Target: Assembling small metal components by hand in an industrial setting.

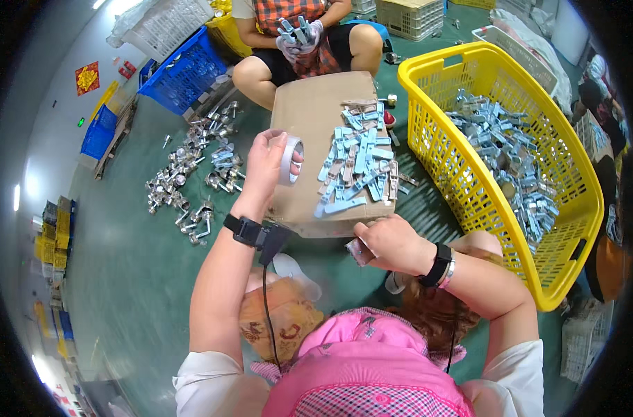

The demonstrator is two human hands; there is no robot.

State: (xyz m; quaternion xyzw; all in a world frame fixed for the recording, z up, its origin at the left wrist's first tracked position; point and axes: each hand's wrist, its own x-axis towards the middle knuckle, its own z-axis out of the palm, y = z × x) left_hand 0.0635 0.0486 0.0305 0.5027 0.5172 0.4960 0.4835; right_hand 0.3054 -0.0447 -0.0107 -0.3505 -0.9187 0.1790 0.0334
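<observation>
My left hand [262, 167] is closed around a roll of tape [286, 163], its fingers hooked through the ring, above the left side of a cardboard box [306, 108]. Below the box's near edge, my right hand [400, 243] pinches a small flat silvery-brown piece [360, 251]; its exact kind is unclear. On the right half of the box lies a loose heap of light blue and beige plastic clips [364, 154], apart from both hands.
To the right stands a yellow basket [462, 187] holding many blue and metal parts. Metal fittings [184, 163] lie scattered on the green floor at left. Across the box sits a co-worker, gloved hands [299, 45] holding blue clips. A blue crate [184, 80] stands behind.
</observation>
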